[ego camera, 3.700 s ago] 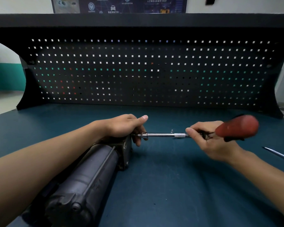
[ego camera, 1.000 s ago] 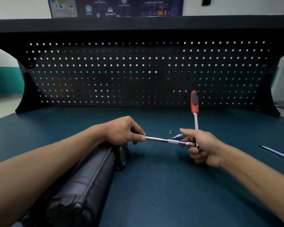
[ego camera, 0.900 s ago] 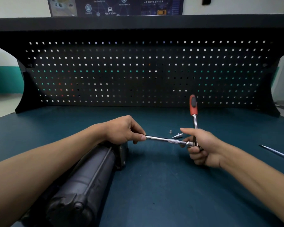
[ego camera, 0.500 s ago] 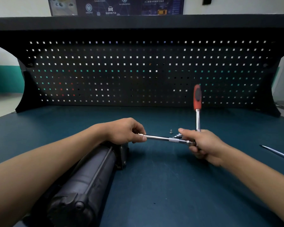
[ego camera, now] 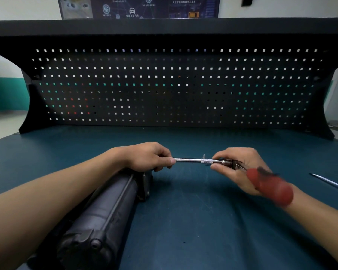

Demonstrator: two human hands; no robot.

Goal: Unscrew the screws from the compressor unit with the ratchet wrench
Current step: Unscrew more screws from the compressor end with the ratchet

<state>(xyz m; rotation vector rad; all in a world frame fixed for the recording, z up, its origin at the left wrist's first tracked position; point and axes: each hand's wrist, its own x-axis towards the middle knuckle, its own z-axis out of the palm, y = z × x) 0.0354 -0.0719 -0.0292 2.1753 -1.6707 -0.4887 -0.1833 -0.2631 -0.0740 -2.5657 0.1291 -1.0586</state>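
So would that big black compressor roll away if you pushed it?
It probably could roll: the compressor has a long round body lying on its side. It looks like thick metal, so it is likely heavy. The left hand over its end may be steadying it.

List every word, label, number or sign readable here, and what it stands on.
Dark blue wall poster: Chinese captions beneath its icons, too small and blurred to quote.
Black cylindrical compressor unit: no marking legible.
Red-handled chrome ratchet wrench: motion-blurred, no brand legible.
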